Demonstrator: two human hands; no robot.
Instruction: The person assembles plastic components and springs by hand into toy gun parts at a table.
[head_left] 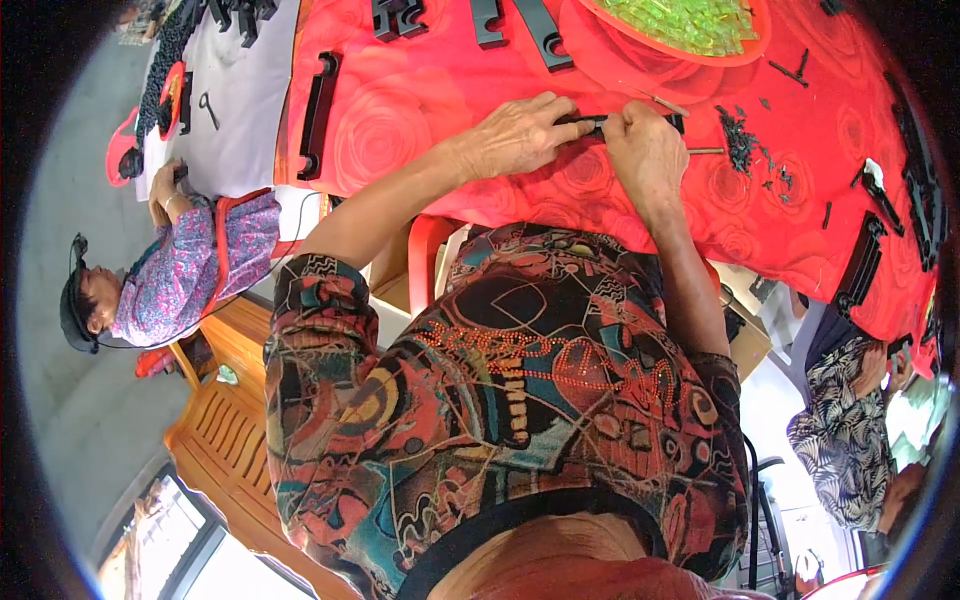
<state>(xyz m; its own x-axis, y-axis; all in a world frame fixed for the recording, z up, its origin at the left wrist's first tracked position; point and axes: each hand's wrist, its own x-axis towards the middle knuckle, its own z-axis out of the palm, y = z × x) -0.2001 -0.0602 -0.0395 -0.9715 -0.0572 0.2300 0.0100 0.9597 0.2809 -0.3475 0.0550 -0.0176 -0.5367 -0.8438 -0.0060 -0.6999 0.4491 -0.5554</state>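
My left hand [525, 133] is closed on the left part of a slim black plastic bar [678, 123], which lies low over the red rose-patterned tablecloth [450, 200]. My right hand [647, 155] is curled into a fist over the same bar, and the bar's end sticks out past it. Two thin brown sticks, an upper stick [668, 105] and a lower stick [706, 151], show beside the right fist; whether it holds either is hidden. Small black scraps [738, 140] lie in a heap to the right.
A red bowl [765, 40] of green translucent pieces stands at the far side. Black notched bars lie around, including a long bar [319, 115] at left and a bar [860, 262] at right. Co-workers sit at left [190, 255] and right [845, 435].
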